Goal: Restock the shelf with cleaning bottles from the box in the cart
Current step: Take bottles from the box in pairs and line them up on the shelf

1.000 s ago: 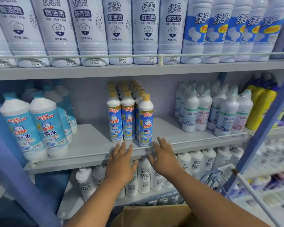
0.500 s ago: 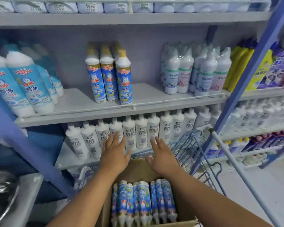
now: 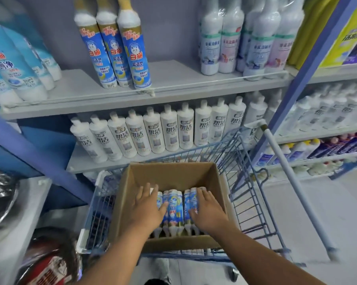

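An open cardboard box [image 3: 169, 173] sits in a blue wire cart [image 3: 253, 192]. Several blue-and-white cleaning bottles [image 3: 174, 210] lie flat in the box, caps toward me. My left hand [image 3: 148, 210] lies on the bottles at the left, fingers spread and fairly straight. My right hand [image 3: 208, 210] lies on the bottles at the right in the same way. Neither hand visibly grips a bottle. On the middle shelf [image 3: 173, 85] above stand three matching blue-label bottles [image 3: 114, 50] with gold caps, with bare shelf on either side.
White bottles [image 3: 157, 128] fill the lower shelf behind the cart. Light-blue bottles [image 3: 13, 64] stand at the left of the middle shelf, white spray bottles [image 3: 243, 40] at the right. A blue upright [image 3: 297, 83] and the cart handle [image 3: 297, 182] are on the right. A grey ledge [image 3: 19, 223] with bagged goods is on the left.
Both hands dropped from the middle shelf's front edge down into the box and now rest on the bottles. The view has tilted down toward the cart.
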`<action>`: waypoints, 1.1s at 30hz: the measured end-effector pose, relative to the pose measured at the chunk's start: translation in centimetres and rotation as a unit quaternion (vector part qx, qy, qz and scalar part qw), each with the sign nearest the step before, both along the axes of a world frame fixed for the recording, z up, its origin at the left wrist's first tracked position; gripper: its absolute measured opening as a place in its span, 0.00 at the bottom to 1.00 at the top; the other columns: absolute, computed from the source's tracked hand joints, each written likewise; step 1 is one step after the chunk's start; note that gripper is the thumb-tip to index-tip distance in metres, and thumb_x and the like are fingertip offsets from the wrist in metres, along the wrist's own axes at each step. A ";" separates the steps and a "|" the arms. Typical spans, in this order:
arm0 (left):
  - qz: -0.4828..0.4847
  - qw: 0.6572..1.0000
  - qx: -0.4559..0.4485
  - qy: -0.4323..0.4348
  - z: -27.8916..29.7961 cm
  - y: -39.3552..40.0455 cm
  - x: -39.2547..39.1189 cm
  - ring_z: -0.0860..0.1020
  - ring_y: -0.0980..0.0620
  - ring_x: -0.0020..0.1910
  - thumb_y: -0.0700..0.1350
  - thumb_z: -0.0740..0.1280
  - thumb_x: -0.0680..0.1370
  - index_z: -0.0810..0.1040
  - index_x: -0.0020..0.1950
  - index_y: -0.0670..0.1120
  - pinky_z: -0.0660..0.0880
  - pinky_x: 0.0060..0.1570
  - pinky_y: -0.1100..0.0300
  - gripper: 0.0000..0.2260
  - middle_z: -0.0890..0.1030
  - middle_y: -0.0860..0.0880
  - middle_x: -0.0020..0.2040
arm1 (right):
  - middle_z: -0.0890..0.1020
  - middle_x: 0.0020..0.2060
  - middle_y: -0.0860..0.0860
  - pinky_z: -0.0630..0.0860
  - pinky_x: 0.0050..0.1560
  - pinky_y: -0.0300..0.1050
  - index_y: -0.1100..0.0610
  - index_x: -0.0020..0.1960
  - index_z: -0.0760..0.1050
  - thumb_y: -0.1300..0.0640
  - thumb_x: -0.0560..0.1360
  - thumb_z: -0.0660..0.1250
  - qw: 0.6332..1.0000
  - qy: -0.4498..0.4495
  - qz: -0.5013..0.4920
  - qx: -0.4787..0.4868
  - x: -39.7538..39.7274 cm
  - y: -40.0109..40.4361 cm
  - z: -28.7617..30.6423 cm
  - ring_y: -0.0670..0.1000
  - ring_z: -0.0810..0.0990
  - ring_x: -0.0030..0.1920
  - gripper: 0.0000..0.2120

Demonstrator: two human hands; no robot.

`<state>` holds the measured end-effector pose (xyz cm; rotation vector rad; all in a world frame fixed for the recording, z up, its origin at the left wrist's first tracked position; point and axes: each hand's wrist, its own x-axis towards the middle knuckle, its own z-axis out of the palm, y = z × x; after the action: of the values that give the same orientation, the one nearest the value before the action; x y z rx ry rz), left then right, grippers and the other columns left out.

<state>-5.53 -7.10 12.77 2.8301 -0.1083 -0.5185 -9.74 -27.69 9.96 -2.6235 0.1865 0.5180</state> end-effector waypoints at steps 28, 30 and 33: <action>0.393 0.848 -0.187 0.303 -25.7 4.8 6.6 0.79 0.42 0.58 0.55 0.68 0.78 0.75 0.67 0.42 0.74 0.55 0.56 0.23 0.80 0.42 0.63 | 0.71 0.72 0.58 0.63 0.56 0.41 0.58 0.76 0.66 0.42 0.85 0.53 0.864 0.369 -0.293 0.178 9.1 8.9 -20.4 0.57 0.70 0.71 0.27; 0.458 0.815 -0.205 0.289 -27.5 4.7 6.7 0.79 0.42 0.59 0.51 0.72 0.77 0.74 0.69 0.41 0.75 0.57 0.53 0.24 0.80 0.41 0.63 | 0.72 0.72 0.58 0.64 0.58 0.42 0.58 0.76 0.65 0.40 0.84 0.54 0.853 0.387 -0.302 0.178 9.9 8.9 -22.0 0.57 0.71 0.70 0.29; 0.517 0.777 -0.221 0.284 -29.5 4.5 6.9 0.77 0.42 0.62 0.47 0.73 0.77 0.72 0.71 0.42 0.72 0.55 0.55 0.25 0.78 0.42 0.65 | 0.75 0.69 0.56 0.68 0.49 0.40 0.58 0.74 0.67 0.42 0.83 0.58 0.829 0.392 -0.334 0.217 10.3 9.2 -24.6 0.52 0.74 0.57 0.26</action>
<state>1.36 -2.61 -16.72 1.7461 1.1834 -0.8506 0.52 -18.49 -14.62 -1.6052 1.0556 1.1658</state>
